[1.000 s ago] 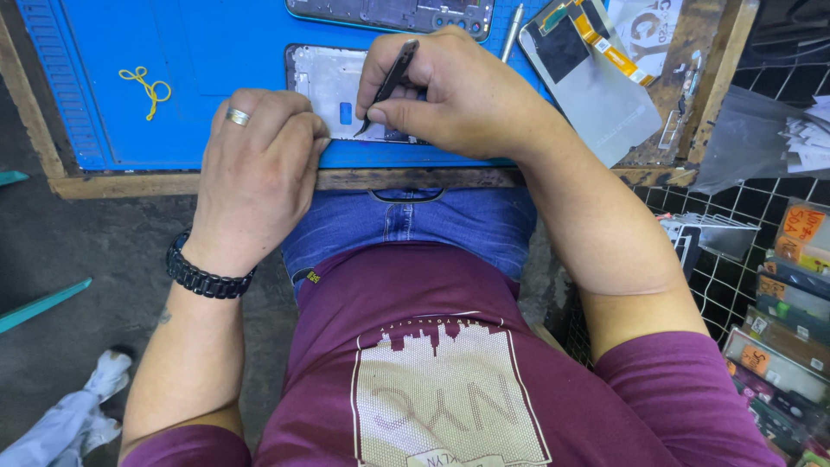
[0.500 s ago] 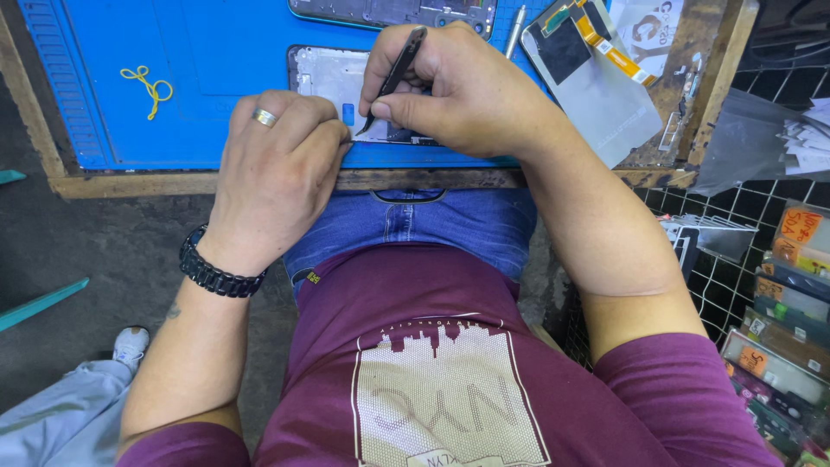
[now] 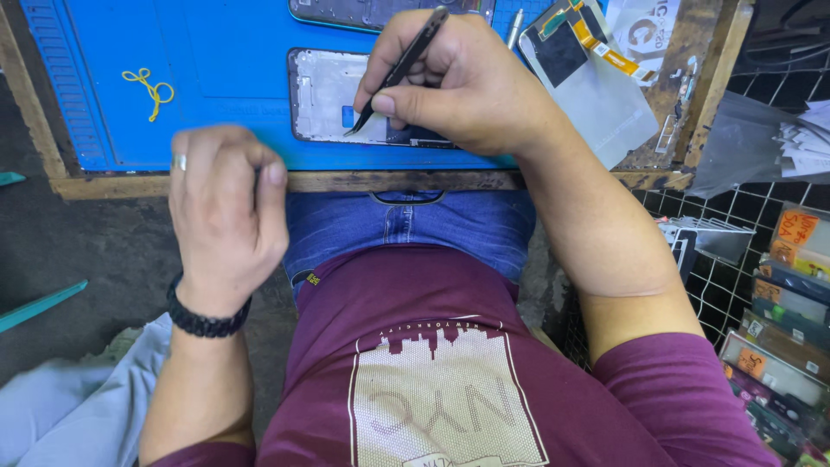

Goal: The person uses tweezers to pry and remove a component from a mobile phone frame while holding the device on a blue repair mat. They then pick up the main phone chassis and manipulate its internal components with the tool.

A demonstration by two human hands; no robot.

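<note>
My right hand point(image 3: 462, 86) grips black tweezers point(image 3: 399, 67), their tip touching the inside of an opened phone frame point(image 3: 324, 95) that lies on a blue work mat point(image 3: 207, 60). The hand covers the frame's right half. My left hand point(image 3: 226, 207), with a ring and a black bead bracelet, is curled into a loose fist off the bench's front edge, above my lap. Its fingertips are pinched together; whether something small is between them I cannot tell.
A second phone body point(image 3: 389, 10) lies at the mat's far edge. A yellow twisted wire point(image 3: 147, 88) sits at the mat's left. A detached screen with flex cables point(image 3: 588, 78) rests right of my hand. A wire rack with packaged parts point(image 3: 778, 294) stands at right.
My left hand has come off the phone frame and pulled back toward me, past the bench edge. The right hand keeps the tweezers on the frame.
</note>
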